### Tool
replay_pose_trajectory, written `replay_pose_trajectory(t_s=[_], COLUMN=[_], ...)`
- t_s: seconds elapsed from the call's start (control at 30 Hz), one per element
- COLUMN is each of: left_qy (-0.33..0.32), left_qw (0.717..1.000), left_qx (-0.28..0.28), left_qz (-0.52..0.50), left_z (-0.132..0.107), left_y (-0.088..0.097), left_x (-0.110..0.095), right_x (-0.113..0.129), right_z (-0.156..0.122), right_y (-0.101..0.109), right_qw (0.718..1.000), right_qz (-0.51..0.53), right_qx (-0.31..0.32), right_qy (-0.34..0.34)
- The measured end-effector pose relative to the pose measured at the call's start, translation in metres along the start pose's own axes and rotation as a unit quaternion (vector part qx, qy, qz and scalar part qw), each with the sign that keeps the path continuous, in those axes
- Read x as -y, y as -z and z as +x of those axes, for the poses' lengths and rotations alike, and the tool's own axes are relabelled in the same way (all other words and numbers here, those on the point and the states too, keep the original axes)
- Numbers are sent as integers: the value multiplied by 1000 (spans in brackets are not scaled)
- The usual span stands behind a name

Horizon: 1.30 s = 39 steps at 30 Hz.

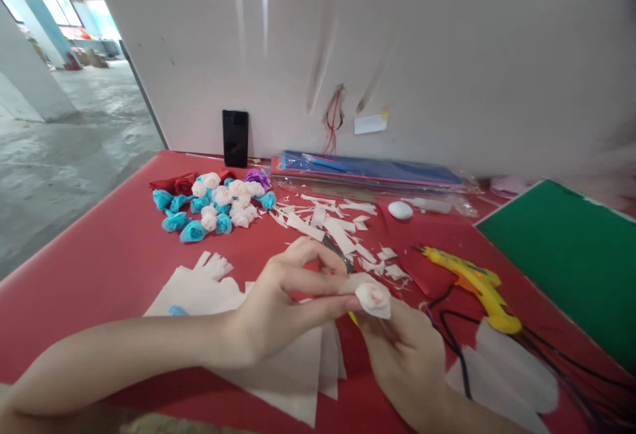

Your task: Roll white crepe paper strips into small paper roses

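Note:
A small pale paper rose (373,299), white with a pinkish centre, is held between my two hands. The thumb and index finger of my left hand (278,295) pinch its left side. My right hand (410,354) is closed around its base from below, its fingertips mostly hidden. White paper sheets (293,368) lie beneath my hands, with a bit of blue (177,311) on them. Just behind my left fingers, scissors (342,255) lie partly hidden among white paper scraps (342,232).
Blue paper roses (193,230), pale ones and a purple one (257,179) are gathered at the left. A yellow glue gun (472,278) with dark cords lies right, beside a green board (566,255). A phone (235,138) leans on the back wall near wrapped blue sheets (377,170).

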<state>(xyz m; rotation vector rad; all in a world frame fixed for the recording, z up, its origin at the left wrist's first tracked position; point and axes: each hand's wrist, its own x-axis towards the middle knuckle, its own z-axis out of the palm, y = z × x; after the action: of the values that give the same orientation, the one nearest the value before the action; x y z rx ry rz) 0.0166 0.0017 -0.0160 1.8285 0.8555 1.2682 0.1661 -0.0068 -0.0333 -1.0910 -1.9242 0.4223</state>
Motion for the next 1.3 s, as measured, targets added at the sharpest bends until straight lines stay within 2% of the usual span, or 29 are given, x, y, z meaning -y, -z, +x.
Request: replay_pose_trajectory(t_s=[0.37,0.57,0.73,1.0,1.2,1.3], left_qy=[6,26,34,96,118,137], left_qw=[1000,999,998,994,991,985], left_qx=[-10,-3,-6,20,16,20], left_qz=[-5,-45,-52,-37,-63,-100], left_z=[-2,-4,-3,2,2,3], left_y=[-3,-3,-1,3,2,3], left_x=[4,1,-3,-7,-8,-8], right_x=[-4,-2,5,9,9,8], right_z=[-7,-6,-3,2,1,1], right_y=[-5,-3,2,1,0,0], right_qw=[998,998,999,999,999,997], right_qz=[41,63,49,-6,32,71], right_qx=[-28,-24,1,-39,-30,-6], right_qy=[-39,-8,-14,-9,-15,-30])
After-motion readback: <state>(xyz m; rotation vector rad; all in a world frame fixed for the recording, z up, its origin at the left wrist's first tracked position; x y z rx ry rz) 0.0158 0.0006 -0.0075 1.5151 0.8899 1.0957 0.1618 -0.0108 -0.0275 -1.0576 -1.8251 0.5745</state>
